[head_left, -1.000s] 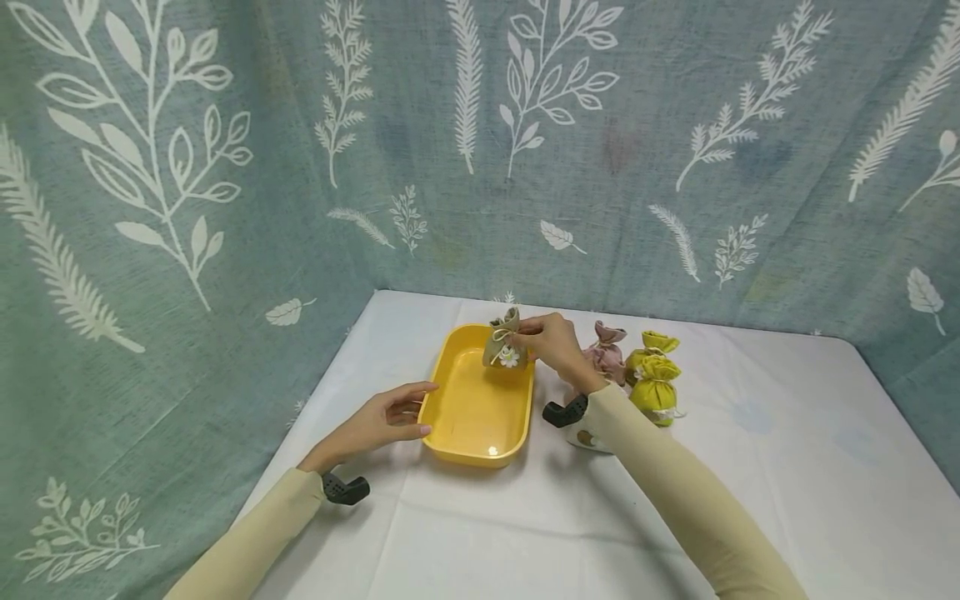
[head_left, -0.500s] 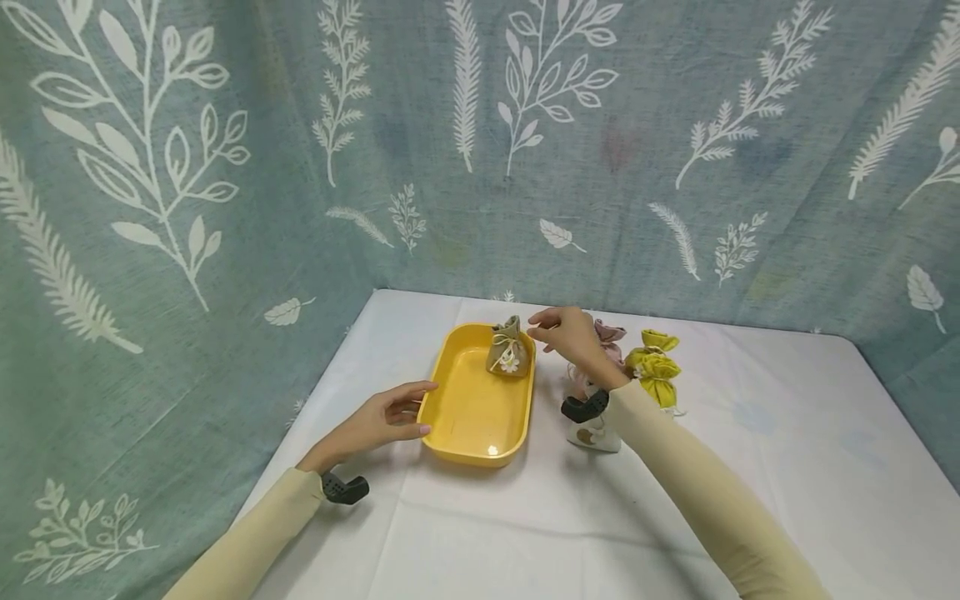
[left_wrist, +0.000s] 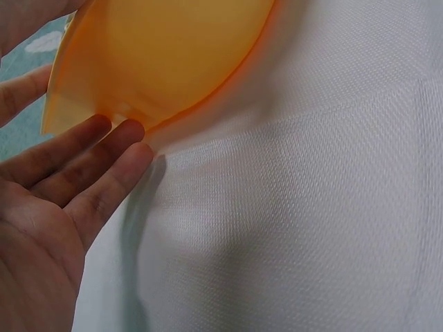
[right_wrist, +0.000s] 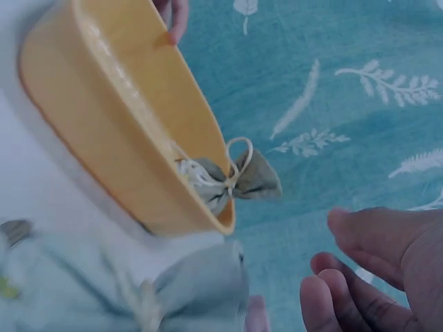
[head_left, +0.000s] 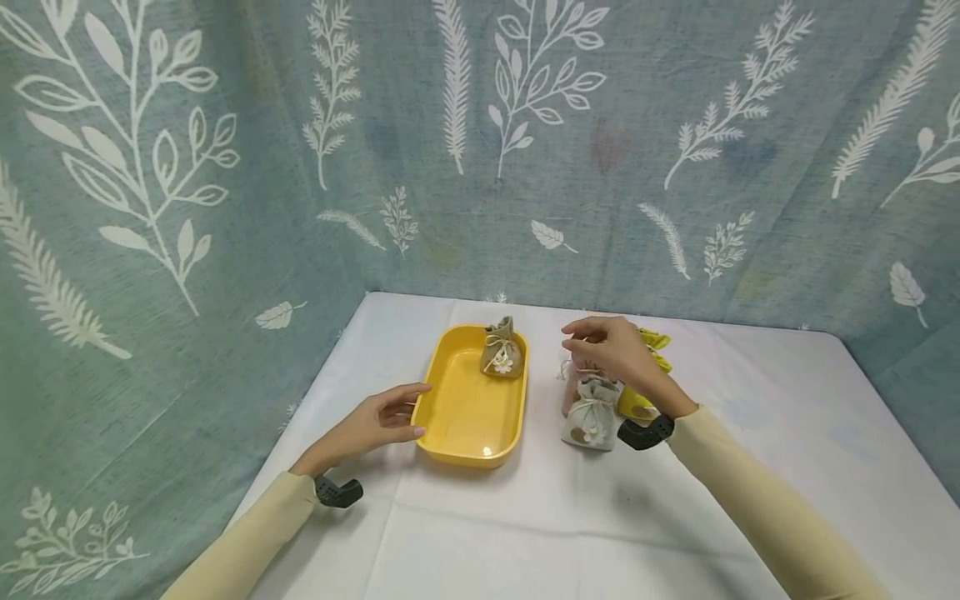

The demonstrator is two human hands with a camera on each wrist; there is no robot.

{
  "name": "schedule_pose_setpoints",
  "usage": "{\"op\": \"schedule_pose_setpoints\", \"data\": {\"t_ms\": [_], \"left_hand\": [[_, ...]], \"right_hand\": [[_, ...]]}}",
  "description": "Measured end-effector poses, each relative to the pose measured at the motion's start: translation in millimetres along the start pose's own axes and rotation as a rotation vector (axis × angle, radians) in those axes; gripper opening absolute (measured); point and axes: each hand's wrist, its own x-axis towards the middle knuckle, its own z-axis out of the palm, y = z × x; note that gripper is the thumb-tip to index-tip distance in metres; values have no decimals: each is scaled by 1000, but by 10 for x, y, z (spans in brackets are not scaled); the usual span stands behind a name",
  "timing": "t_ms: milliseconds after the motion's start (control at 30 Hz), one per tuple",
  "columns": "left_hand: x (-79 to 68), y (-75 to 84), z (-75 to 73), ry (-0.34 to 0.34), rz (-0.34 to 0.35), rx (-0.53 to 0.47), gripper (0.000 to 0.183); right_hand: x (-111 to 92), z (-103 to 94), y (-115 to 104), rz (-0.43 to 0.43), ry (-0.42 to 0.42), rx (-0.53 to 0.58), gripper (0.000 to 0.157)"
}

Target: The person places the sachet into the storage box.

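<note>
Containing brown pouch, yellow tray is touched by spread left hand | empty right hand half-bent near grey pouch | white-covered desk, leaf-print curtain

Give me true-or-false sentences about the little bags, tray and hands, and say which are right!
1. One brown bag sits in the yellow tray. True.
2. The left hand touches the tray. True.
3. The right hand grips a bag. False: the right hand holds nothing.
4. A yellow bag is in the tray. False: the yellow bag is outside it.
5. A grey bag stands in front of a pink bag. True.
</note>
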Motion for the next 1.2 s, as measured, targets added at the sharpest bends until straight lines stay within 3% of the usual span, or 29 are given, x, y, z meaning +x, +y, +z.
{"op": "schedule_pose_setpoints", "data": {"t_ms": [300,600,967,1200], "left_hand": [[1,11,12,-10,0,-10,76],[-11,53,18,-13,3,-40,76],[32,34,30,-12,-4,-23,76],[31,18,26,-6,-5,-6,77]], "right_hand": [[-306,-173,195,-44,9,-92,32],[-556,-246,416,-23,-11,-91,43],[-805,-257,648,48,-16,-65,51],[-860,-116,773,59,-32,-48,56]]}}
